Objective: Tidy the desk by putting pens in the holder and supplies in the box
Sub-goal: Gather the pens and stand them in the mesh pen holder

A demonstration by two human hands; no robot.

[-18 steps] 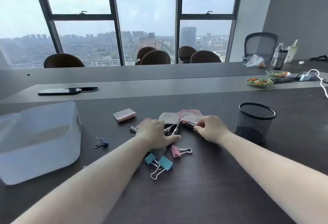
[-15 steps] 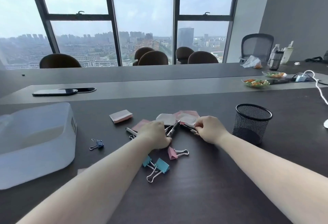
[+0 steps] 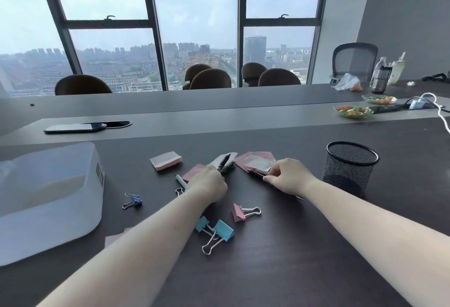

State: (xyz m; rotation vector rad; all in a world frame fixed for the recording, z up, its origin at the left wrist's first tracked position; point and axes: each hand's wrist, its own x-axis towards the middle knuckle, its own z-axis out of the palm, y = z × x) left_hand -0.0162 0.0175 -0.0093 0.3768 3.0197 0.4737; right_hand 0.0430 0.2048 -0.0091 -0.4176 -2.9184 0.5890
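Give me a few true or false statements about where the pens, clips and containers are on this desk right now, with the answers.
1. The mesh pen holder stands to the right of the right hand. True.
2. The left hand has dark pens in its grip. True.
3. The pink binder clip lies inside the plastic box. False: it lies on the desk, between the two forearms.
4. Pens already stand in the mesh pen holder. False: none stick up above its rim.
5. The plastic box sits at the left of the desk. True.
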